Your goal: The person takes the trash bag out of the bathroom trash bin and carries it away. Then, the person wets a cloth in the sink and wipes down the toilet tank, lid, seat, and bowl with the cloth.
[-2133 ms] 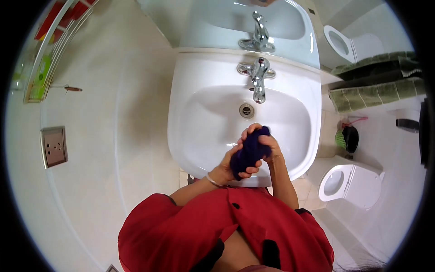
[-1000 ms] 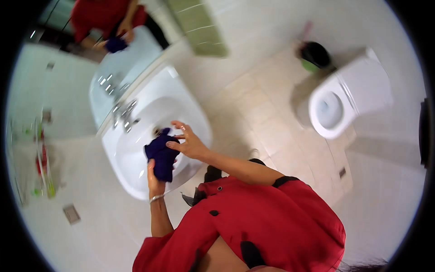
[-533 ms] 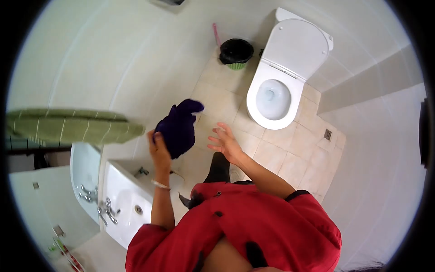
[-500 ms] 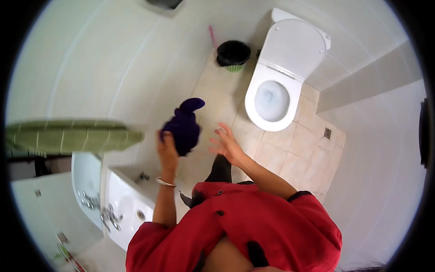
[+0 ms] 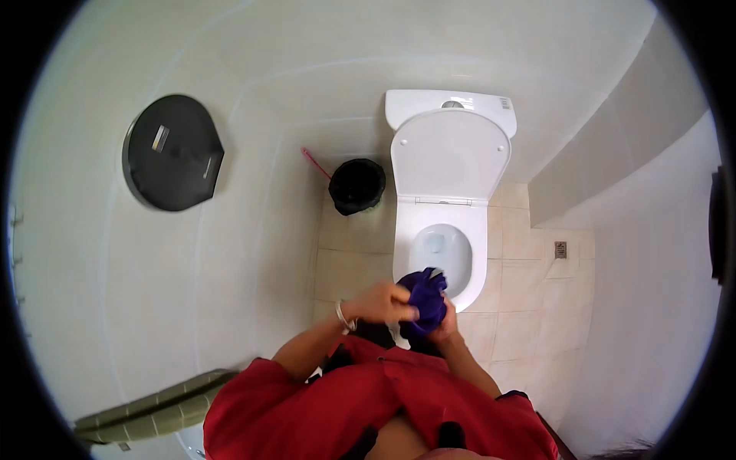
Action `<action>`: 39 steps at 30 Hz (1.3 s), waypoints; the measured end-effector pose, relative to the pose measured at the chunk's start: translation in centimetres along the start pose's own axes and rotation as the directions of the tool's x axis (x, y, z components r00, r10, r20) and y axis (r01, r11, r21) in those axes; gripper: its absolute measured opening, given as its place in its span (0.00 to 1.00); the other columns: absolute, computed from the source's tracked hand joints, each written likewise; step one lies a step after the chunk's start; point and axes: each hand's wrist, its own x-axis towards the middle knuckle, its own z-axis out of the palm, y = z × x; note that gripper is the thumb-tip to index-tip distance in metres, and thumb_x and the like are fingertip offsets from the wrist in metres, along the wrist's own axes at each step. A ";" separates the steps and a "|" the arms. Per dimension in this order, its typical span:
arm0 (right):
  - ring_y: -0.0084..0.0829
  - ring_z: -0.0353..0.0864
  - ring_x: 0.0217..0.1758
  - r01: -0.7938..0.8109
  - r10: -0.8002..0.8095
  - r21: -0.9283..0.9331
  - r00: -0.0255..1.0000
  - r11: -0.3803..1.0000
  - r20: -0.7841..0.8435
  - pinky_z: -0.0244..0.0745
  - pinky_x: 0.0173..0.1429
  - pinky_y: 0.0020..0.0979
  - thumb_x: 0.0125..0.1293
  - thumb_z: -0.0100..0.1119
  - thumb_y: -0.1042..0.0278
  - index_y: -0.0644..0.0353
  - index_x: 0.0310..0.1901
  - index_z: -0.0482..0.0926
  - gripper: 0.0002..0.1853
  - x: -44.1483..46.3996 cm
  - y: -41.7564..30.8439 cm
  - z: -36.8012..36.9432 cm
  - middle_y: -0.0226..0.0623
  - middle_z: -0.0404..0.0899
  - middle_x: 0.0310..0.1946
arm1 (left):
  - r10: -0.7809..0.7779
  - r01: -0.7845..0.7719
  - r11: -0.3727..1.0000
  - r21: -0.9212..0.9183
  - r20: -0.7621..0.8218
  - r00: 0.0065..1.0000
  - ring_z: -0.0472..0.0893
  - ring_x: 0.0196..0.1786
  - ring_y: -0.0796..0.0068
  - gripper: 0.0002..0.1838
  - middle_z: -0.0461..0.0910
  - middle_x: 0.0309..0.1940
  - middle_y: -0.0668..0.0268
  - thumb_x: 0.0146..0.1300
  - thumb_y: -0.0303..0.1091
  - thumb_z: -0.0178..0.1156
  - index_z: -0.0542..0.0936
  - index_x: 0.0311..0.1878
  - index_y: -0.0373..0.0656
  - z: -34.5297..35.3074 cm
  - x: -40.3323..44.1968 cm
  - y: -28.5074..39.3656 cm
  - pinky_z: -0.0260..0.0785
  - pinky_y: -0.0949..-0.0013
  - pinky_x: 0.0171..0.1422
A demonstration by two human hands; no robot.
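A bunched purple cloth [image 5: 425, 299] is held in front of my body, just over the near rim of the toilet bowl [image 5: 477, 287]. My left hand [image 5: 383, 302], with a pale bracelet at its wrist, comes in from the left and grips the cloth's side; some blur covers its fingertips. From the right and below, my right hand [image 5: 448, 323] is wrapped round the cloth. The toilet's lid [image 5: 451, 153] stands raised against the tank [image 5: 414, 103], and water shows in the bowl.
A black-lined bin [image 5: 357, 186] stands left of the toilet, a pink handle [image 5: 314, 162] beside it. On the left wall hangs a dark round dispenser [image 5: 175, 153]. A green checked towel [image 5: 157, 406] hangs at lower left. A drain [image 5: 560, 250] sits in the tiled floor.
My view has turned from the sink to the toilet. The purple cloth, earlier in my left hand alone, is now in both hands; my right hand has closed on it.
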 end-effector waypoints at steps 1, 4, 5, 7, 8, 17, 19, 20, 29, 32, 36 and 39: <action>0.41 0.75 0.59 0.116 -0.117 -0.018 0.992 0.993 -0.053 0.69 0.65 0.44 0.72 0.37 0.46 0.61 0.62 0.68 0.28 0.6 -1.1 1.2 0.43 0.75 0.57 | -0.013 0.010 1.000 -0.013 -0.255 0.967 0.74 0.29 0.86 0.10 0.80 0.26 0.70 0.61 0.33 0.61 0.82 0.44 0.43 -1.9 1.0 -0.6 0.69 0.76 0.36; 0.41 0.70 0.64 0.423 -0.428 -0.069 0.888 0.904 -0.169 0.63 0.70 0.44 0.71 0.42 0.45 0.59 0.64 0.66 0.30 2.3 -7.1 5.0 0.42 0.70 0.63 | 0.064 0.073 0.983 0.166 -0.697 0.715 0.75 0.29 0.84 0.10 0.82 0.29 0.68 0.61 0.32 0.60 0.82 0.45 0.43 -11.4 4.7 -0.9 0.69 0.76 0.36; 0.40 0.71 0.64 0.500 -0.512 -0.117 0.846 0.858 -0.145 0.64 0.69 0.44 0.70 0.45 0.45 0.59 0.65 0.65 0.30 2.2 -9.7 6.7 0.40 0.70 0.62 | 0.094 -0.023 0.995 0.102 -0.774 0.626 0.77 0.30 0.79 0.10 0.83 0.33 0.65 0.61 0.33 0.60 0.82 0.45 0.42 -14.2 6.5 -2.1 0.70 0.73 0.37; 0.39 0.71 0.63 0.670 -0.702 -0.245 0.709 0.700 -0.066 0.67 0.68 0.43 0.69 0.50 0.47 0.58 0.65 0.65 0.29 2.5 -15.6 11.1 0.39 0.70 0.62 | 0.169 -0.049 0.985 0.167 -0.844 0.509 0.79 0.33 0.70 0.12 0.83 0.38 0.60 0.62 0.35 0.59 0.82 0.46 0.42 -20.0 10.4 -1.7 0.71 0.69 0.40; 0.38 0.71 0.63 0.741 -0.790 -0.344 0.613 0.576 -0.003 0.69 0.67 0.41 0.70 0.48 0.47 0.58 0.66 0.64 0.30 3.0 -17.6 15.0 0.38 0.69 0.63 | 0.236 0.030 0.957 0.288 -0.837 0.493 0.79 0.34 0.66 0.13 0.83 0.40 0.59 0.62 0.36 0.59 0.82 0.47 0.42 -23.0 11.9 -0.2 0.71 0.68 0.42; 0.43 0.71 0.57 0.287 -0.515 -0.647 0.418 -0.707 0.748 0.67 0.60 0.39 0.54 0.66 0.70 0.67 0.50 0.72 0.22 25.8 -27.6 29.9 0.46 0.71 0.55 | 0.397 -0.235 0.916 0.327 -0.641 0.657 0.76 0.41 0.56 0.12 0.81 0.38 0.55 0.67 0.34 0.51 0.81 0.40 0.36 -28.4 23.0 -4.7 0.67 0.60 0.50; 0.45 0.68 0.59 0.179 -0.252 -0.538 0.735 -0.824 0.630 0.66 0.61 0.43 0.50 0.67 0.67 0.60 0.49 0.76 0.22 33.5 -28.4 25.5 0.42 0.69 0.57 | 0.413 -0.222 0.910 0.350 -0.722 0.555 0.77 0.40 0.56 0.10 0.81 0.37 0.56 0.64 0.31 0.53 0.80 0.39 0.35 -28.3 22.5 -4.1 0.67 0.61 0.49; 0.44 0.67 0.61 0.112 -0.143 -0.518 0.893 -0.848 0.428 0.65 0.61 0.44 0.49 0.68 0.66 0.55 0.49 0.77 0.22 36.2 -28.2 23.8 0.39 0.69 0.57 | 0.420 -0.230 0.908 0.352 -0.771 0.478 0.77 0.40 0.56 0.09 0.80 0.36 0.57 0.63 0.30 0.54 0.80 0.38 0.35 -28.3 22.1 -4.4 0.67 0.62 0.49; 0.41 0.65 0.63 0.129 -0.033 -0.387 0.923 -0.913 0.384 0.57 0.65 0.45 0.36 0.62 0.79 0.45 0.37 0.82 0.22 29.5 -38.4 23.4 0.30 0.71 0.55 | 0.262 -0.076 0.959 0.274 -0.751 0.605 0.76 0.37 0.60 0.08 0.80 0.36 0.60 0.55 0.24 0.58 0.82 0.39 0.39 -31.9 14.6 -9.4 0.68 0.64 0.43; 0.44 0.69 0.59 -0.281 -0.406 -0.313 0.780 -0.907 0.476 0.70 0.56 0.43 0.41 0.65 0.75 0.41 0.46 0.80 0.25 25.4 -44.7 19.5 0.32 0.72 0.52 | 0.350 -0.134 0.931 0.341 -0.718 0.601 0.76 0.38 0.60 0.09 0.81 0.36 0.60 0.54 0.21 0.58 0.82 0.39 0.40 -34.2 16.6 -6.9 0.69 0.64 0.42; 0.48 0.67 0.59 -0.456 -0.751 -0.614 0.532 -0.644 0.391 0.69 0.58 0.44 0.46 0.66 0.75 0.56 0.52 0.76 0.26 24.3 -47.3 16.3 0.42 0.70 0.55 | 0.543 -0.308 0.831 0.464 -0.549 0.635 0.77 0.38 0.60 0.12 0.81 0.39 0.59 0.53 0.17 0.57 0.82 0.40 0.38 -36.4 23.0 -4.5 0.71 0.64 0.44; 0.49 0.68 0.55 -0.241 -0.446 -0.435 0.765 -0.867 0.464 0.67 0.60 0.41 0.42 0.67 0.78 0.53 0.48 0.78 0.26 25.2 -42.5 19.2 0.40 0.70 0.54 | 0.615 -0.369 0.777 0.511 -0.486 0.621 0.78 0.38 0.61 0.12 0.81 0.37 0.60 0.52 0.17 0.57 0.82 0.39 0.39 -37.3 28.4 -1.9 0.72 0.65 0.41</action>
